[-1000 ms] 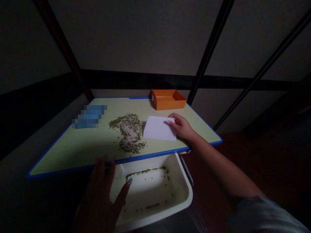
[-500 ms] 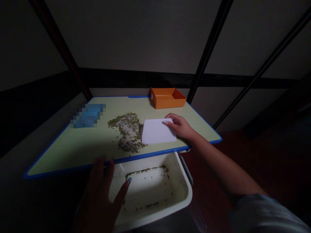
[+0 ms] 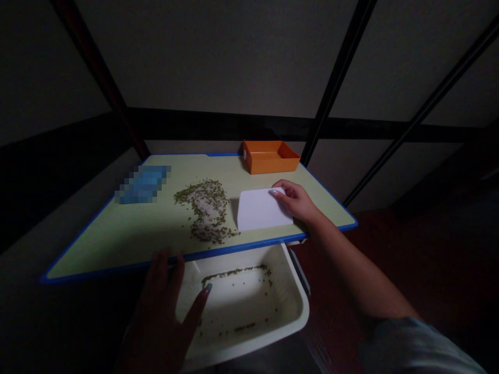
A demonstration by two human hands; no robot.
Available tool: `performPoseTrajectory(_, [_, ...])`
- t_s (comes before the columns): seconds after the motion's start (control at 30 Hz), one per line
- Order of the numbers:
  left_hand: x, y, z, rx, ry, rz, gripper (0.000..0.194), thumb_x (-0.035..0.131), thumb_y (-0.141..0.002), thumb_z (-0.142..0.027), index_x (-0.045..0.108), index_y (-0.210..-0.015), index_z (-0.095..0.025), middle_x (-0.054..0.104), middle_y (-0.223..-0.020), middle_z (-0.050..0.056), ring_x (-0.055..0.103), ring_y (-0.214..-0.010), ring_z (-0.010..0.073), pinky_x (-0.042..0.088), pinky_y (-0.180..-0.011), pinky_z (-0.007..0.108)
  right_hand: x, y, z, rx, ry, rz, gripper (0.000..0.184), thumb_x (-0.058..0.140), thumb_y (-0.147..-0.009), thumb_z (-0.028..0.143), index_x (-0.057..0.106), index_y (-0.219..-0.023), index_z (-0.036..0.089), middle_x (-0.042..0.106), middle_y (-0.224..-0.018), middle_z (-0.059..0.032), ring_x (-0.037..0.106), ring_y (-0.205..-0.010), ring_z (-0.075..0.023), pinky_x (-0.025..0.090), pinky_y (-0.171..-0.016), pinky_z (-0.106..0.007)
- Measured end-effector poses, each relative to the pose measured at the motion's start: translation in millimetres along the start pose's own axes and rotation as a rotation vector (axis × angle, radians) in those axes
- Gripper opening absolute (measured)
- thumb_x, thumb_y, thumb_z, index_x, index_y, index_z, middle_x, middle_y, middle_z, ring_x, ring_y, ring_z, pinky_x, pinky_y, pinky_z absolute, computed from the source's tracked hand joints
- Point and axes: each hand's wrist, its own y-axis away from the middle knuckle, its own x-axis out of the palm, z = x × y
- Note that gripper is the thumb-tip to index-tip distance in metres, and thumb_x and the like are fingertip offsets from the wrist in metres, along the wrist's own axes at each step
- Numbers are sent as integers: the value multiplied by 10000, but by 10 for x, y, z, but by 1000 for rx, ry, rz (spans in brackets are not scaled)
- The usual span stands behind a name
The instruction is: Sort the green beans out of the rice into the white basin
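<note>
My right hand (image 3: 296, 201) pinches the upper right corner of a white plastic dough scraper (image 3: 263, 210), thumb in front. The scraper stands tilted on the pale green tabletop (image 3: 140, 234), just right of a loose pile of mung beans and white grains like rice (image 3: 208, 208). A small gap separates its left edge from most of the pile. My left hand (image 3: 167, 306) is in shadow, fingers spread at the table's front edge, thumb over the left part of a white plastic basin (image 3: 290, 324). Its palm hides the basin's left rim. Some beans lie inside the basin.
An orange open box (image 3: 273, 165) stands at the table's back right. A blurred-out blue item (image 3: 144, 186) lies at the left. Blue edging (image 3: 241, 246) runs round the table, its front side overhanging the basin. Dark panelled walls rise behind.
The scraper first came slightly towards the front edge and the pile, then moved back right with my right hand. My left hand and the basin have stayed in place.
</note>
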Motion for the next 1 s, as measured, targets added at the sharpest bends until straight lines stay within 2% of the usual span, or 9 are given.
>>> performPoseTrajectory(0.3, [48,15,57,18,-4,-14,719,321,-894,-607,366,-1488,-204,146,-1685,87,129,-1548,271,260,-1228,497,-9,15,13,35,-20,21,409,757,-704,566,595,-788,200,532,-654,24,451,-585,-125,325,-529,-251])
performPoseTrajectory(0.5, [37,32,46,22,-23,5,730,335,-901,-606,352,-1489,-174,104,-1689,113,98,-1553,270,219,-1239,513,19,27,23,49,-35,41,430,753,-699,589,594,-793,200,534,-648,25,464,-571,-125,338,-508,-250])
performPoseTrajectory(0.63, [40,32,48,10,-17,7,707,347,-901,-600,350,-1492,-213,89,-1694,81,86,-1555,259,206,-1245,505,23,32,16,52,-36,43,431,751,-703,596,590,-798,208,531,-640,30,457,-560,-121,330,-499,-247])
performPoseTrajectory(1.0, [34,7,23,16,-7,-7,740,341,-890,-610,367,-1487,-173,124,-1687,107,124,-1548,297,230,-1235,528,36,27,0,50,-34,34,457,745,-699,620,587,-809,205,519,-642,35,448,-560,-115,323,-492,-243])
